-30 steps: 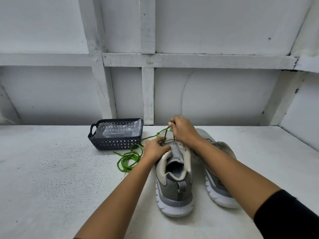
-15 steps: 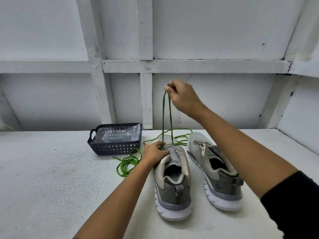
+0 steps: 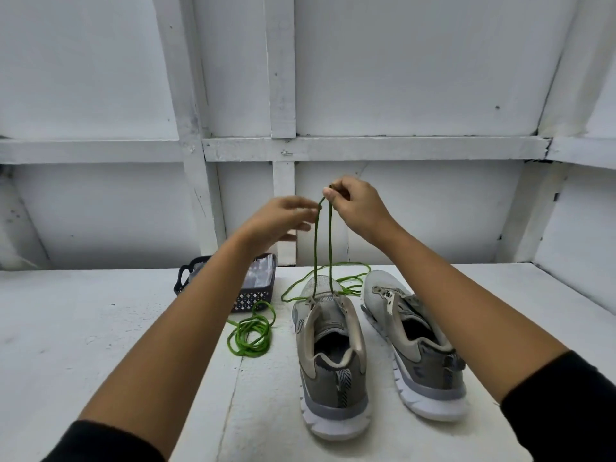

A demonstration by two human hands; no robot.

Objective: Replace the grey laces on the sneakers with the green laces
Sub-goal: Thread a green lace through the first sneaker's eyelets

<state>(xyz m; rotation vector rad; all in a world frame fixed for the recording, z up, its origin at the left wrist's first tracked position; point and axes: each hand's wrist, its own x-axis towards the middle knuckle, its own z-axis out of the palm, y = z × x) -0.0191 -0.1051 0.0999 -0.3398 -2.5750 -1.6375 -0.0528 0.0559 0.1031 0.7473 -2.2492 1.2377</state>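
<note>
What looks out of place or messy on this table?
Nothing is damaged or spilled. Loose green lace lies tangled on the table beside the sneaker being laced, with more slack looped behind its toe. The other sneaker sits unlaced and angled outward.

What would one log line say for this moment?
right hand: pinches thin green lace, both strands up from grey mesh sneaker | left hand: open, beside lace
</note>
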